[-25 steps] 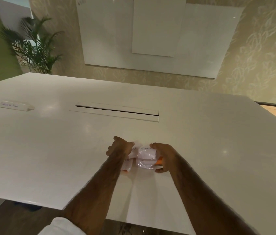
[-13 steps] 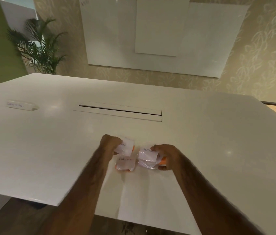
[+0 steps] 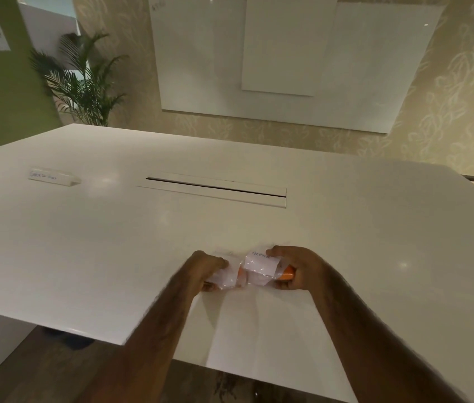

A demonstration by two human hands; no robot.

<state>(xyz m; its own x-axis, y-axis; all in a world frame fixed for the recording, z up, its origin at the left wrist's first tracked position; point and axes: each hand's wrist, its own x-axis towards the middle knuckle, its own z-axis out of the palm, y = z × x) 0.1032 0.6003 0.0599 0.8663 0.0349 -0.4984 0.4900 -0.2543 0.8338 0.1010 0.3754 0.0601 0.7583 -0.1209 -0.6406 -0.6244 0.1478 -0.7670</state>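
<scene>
Two small clear plastic bags with white handwritten labels and orange contents lie side by side on the white table (image 3: 84, 242), near its front edge. My left hand (image 3: 205, 267) grips the left bag (image 3: 225, 279), fingers curled over its top. My right hand (image 3: 295, 267) grips the right bag (image 3: 260, 269), whose label faces up; an orange piece (image 3: 286, 273) shows at my palm. The two bags touch in the middle. What lies under my hands is hidden.
A clear name stand with a handwritten card (image 3: 54, 177) sits at the far left of the table. A long cable slot (image 3: 215, 189) runs across the table's middle. A palm plant (image 3: 84, 82) and a whiteboard (image 3: 288, 62) stand behind.
My left hand has come back down from a raised bag and now closes on the left bag beside the right one. The right hand has kept its hold.
</scene>
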